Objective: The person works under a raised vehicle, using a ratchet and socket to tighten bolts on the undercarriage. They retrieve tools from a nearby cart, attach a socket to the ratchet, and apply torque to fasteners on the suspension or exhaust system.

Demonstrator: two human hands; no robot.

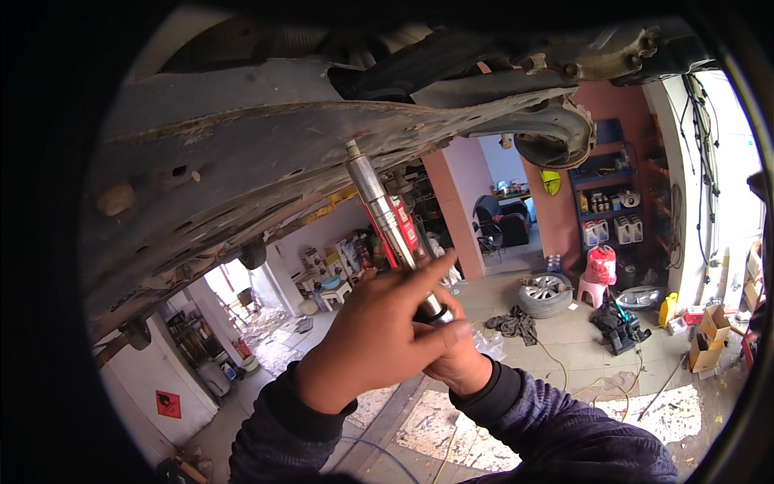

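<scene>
A long chrome rod-shaped metal tool (369, 181) points up and away from me, its narrow stepped tip close below the car's underside (266, 133). Whether the tip touches the metal, I cannot tell. My left hand (363, 323) lies across the tool's lower part, index finger stretched over it and thumb crossing below; its other fingers are hidden. Behind it, my right hand (459, 359) is closed around the dark lower end, partly covered by the left. Directly behind the tool shows a red object with pale labels (405, 226), its kind unclear.
The raised car body fills the upper view. On the tiled floor lie a wheel (545, 297), a dark cloth (512, 323), yellow hoses (556, 359), a black-and-teal machine (619, 327) and cardboard boxes (709, 337). A pink stool (592, 289) bears a red bag. Shelves (605, 173) hold bottles.
</scene>
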